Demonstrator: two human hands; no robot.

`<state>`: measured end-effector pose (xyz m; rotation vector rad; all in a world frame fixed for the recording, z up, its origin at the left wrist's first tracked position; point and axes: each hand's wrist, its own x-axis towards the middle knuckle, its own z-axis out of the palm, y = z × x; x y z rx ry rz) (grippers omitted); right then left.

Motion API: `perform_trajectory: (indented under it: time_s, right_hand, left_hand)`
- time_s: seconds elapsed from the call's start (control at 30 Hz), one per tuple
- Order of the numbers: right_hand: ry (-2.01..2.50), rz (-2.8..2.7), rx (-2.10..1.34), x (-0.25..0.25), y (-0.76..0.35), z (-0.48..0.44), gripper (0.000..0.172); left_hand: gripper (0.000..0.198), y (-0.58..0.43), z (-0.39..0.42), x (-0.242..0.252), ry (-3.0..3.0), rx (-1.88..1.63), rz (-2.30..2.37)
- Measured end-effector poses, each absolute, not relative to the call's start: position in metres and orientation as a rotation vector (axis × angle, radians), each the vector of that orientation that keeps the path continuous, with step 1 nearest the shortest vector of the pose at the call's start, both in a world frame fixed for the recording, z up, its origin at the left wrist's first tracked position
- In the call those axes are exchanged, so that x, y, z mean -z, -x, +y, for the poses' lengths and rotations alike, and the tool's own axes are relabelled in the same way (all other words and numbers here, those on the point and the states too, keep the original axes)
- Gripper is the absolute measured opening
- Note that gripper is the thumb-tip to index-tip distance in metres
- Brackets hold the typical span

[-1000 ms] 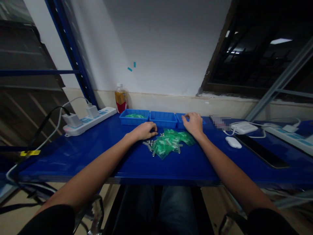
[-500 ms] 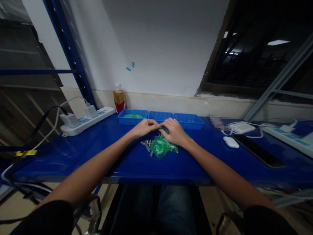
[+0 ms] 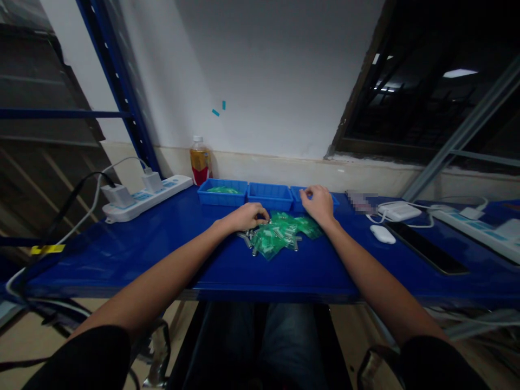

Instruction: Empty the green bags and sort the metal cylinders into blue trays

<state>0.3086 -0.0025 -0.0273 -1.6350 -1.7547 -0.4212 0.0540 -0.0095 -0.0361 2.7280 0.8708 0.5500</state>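
My left hand (image 3: 248,217) is at the left edge of a pile of green plastic bags (image 3: 271,245), its fingers curled down towards the thumb in a pinch. What lies between those fingertips is too small to make out. Small metal cylinders (image 3: 245,239) lie beside and among the bags, just below this hand. My right hand (image 3: 320,203) is over the right blue bin (image 3: 298,203), thumb and fingertips drawn together; anything they hold is hidden. It covers much of that bin's inside.
Left of it stand a middle blue bin (image 3: 270,204) and a left blue bin (image 3: 221,200) with green bags. A drink bottle (image 3: 200,162) and power strip (image 3: 154,196) are at left. A white earbud case (image 3: 382,234) and phone (image 3: 426,249) lie at right.
My hands were together above the pile and have parted. The right hand has gone right to the right bin; the left has lowered slightly to the pile's left edge.
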Motion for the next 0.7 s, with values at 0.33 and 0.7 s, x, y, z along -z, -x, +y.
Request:
perform_trajectory:
  time_s: [0.33, 0.7]
  right_hand:
    - [1.795, -1.707, 0.324, 0.029, -0.304, -0.006, 0.041]
    - [1.397, -1.847, 0.318, 0.021, -0.273, -0.024, 0.029]
  left_hand:
    - [0.026, -0.049, -0.004, 0.041, -2.469, -0.731, 1.011]
    - [0.014, -0.048, -0.007, 0.037, -2.754, -0.595, 1.043]
